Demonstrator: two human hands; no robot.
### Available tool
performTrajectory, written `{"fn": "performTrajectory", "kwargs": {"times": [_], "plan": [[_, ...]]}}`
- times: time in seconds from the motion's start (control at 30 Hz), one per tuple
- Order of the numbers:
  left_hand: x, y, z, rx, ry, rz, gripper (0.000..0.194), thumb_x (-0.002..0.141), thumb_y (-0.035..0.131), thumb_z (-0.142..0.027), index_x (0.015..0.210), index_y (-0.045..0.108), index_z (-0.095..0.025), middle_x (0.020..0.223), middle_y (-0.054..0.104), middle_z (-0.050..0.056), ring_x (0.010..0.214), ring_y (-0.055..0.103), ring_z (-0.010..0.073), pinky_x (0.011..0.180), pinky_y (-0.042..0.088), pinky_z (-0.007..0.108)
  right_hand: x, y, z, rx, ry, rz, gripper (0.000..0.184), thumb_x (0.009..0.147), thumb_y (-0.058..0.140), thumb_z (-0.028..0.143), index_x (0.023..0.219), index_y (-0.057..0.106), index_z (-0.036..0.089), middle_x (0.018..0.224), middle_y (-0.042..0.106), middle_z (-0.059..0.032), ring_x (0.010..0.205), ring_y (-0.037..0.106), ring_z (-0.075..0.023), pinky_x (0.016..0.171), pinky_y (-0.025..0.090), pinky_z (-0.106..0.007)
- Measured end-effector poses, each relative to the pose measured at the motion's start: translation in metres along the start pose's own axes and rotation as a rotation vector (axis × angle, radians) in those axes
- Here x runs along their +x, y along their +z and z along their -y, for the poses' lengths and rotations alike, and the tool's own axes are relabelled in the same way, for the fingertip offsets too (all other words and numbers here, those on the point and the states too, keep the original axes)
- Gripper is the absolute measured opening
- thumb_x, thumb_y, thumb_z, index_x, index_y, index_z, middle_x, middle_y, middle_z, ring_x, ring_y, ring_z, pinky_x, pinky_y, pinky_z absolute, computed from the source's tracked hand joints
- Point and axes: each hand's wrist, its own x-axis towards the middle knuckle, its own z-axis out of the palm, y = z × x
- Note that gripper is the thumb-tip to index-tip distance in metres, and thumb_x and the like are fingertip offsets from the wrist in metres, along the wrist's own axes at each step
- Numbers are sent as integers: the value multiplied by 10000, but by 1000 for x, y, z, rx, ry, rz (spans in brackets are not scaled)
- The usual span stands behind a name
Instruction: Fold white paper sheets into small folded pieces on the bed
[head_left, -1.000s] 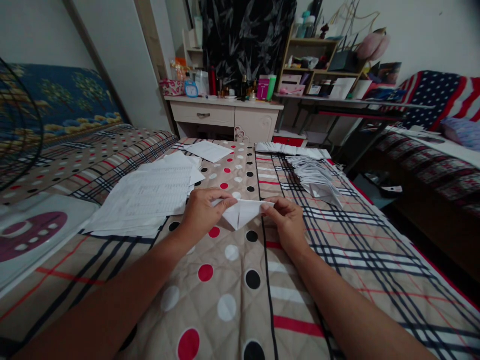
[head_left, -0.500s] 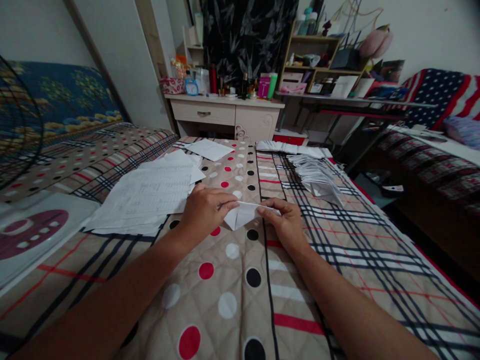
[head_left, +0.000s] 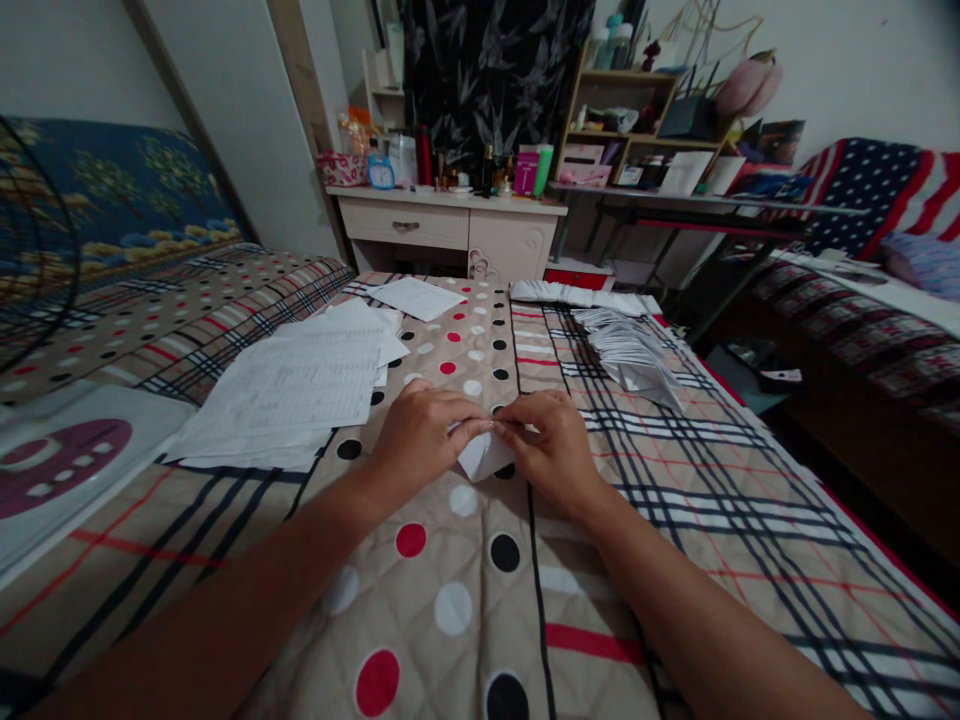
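A small folded piece of white paper [head_left: 482, 458] is pinched between both hands, just above the patterned bed cover. My left hand [head_left: 426, 428] has its thumb and fingers closed on the paper's upper edge from the left. From the right, my right hand [head_left: 551, 440] grips the same edge, its fingertips almost meeting those of the left. Part of the paper is hidden behind the fingers, while its lower corner points toward me. Left of my left hand lies a pile of printed sheets [head_left: 300, 380].
Folded white paper pieces [head_left: 626, 350] lie in a row at the right, with another folded strip [head_left: 577, 295] behind them. A single sheet [head_left: 418, 298] lies farther back. A clear plastic bag [head_left: 82, 460] is at the left. A white dresser [head_left: 405, 226] stands beyond the quilted cover [head_left: 465, 560].
Both hands have come closer together along the paper's upper edge, the right moving left. The paper sits slightly lower and more of it is covered by fingers.
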Motion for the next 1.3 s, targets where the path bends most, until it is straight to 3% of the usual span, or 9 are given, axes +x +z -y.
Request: {"fn": "performTrajectory", "kwargs": {"times": [0.23, 0.5, 0.67, 0.77, 0.93, 1.03, 1.1, 1.17, 1.3], "plan": [[-2, -3, 17, 167, 131, 0, 249, 918, 538, -261, 706, 629, -167, 684, 698, 9, 640, 604, 161, 729, 351, 342, 4, -4, -13, 77, 100, 96, 230, 842, 589, 239, 629, 629, 165, 610, 598, 0, 606, 516, -130, 613, 317, -269], [-6, 1, 35, 208, -29, -69, 452, 888, 564, -433, 527, 538, -162, 493, 547, -3, 510, 415, 120, 595, 281, 294, 2, -8, -32, 452, 360, 247, 315, 787, 641, 404, 623, 626, 135, 561, 492, 16, 537, 398, -96, 509, 274, -239], [-7, 2, 38, -159, -289, -75, 557, 827, 607, -508, 439, 428, -152, 446, 347, -43, 477, 315, 84, 528, 221, 266, 2, -7, -39, 662, 456, 271, 396, 724, 697, 479, 575, 557, 139, 519, 420, 40, 481, 311, -64, 453, 201, -226], [-6, 6, 36, -418, -502, -160, 590, 779, 637, -541, 428, 348, -164, 451, 271, -53, 460, 275, 74, 484, 205, 257, 2, -7, -34, 747, 463, 255, 419, 710, 704, 507, 574, 543, 144, 521, 426, 39, 478, 309, -60, 448, 198, -221], [-5, 19, 24, -908, -836, -455, 502, 761, 601, -646, 614, 537, -170, 528, 494, -24, 480, 437, 90, 464, 325, 222, 2, 1, -15, 744, 533, 102, 423, 718, 690, 514, 556, 507, 169, 493, 401, 45, 453, 281, -64, 424, 178, -225], [-3, 21, 5, -1272, -901, -302, 478, 670, 723, -597, 853, 630, -164, 710, 660, 31, 598, 589, 133, 556, 454, 240, 1, 7, -4, 681, 517, -49, 404, 747, 668, 474, 543, 487, 177, 498, 394, 44, 464, 296, -72, 425, 200, -227], [-3, 22, -9, -1354, -947, -182, 492, 534, 870, -380, 901, 645, -142, 824, 706, 63, 694, 642, 167, 650, 501, 271, 0, 10, 1, 654, 488, -107, 378, 767, 655, 445, 553, 496, 177, 511, 416, 38, 481, 329, -80, 436, 236, -224], [-4, 23, -19, -1347, -973, -144, 461, 489, 885, -253, 871, 663, -121, 858, 718, 77, 742, 657, 180, 704, 512, 286, -2, 12, 4, 667, 454, -91, 337, 780, 647, 431, 597, 542, 168, 545, 472, 23, 510, 379, -90, 457, 277, -222], [-6, 24, -21, -1295, -1009, -173, 372, 486, 879, -236, 775, 679, -114, 766, 713, 55, 669, 644, 164, 658, 503, 274, -5, 13, 3, 786, 429, 36, 328, 775, 664, 449, 659, 580, 154, 579, 506, 17, 524, 396, -88, 469, 287, -216]]}}
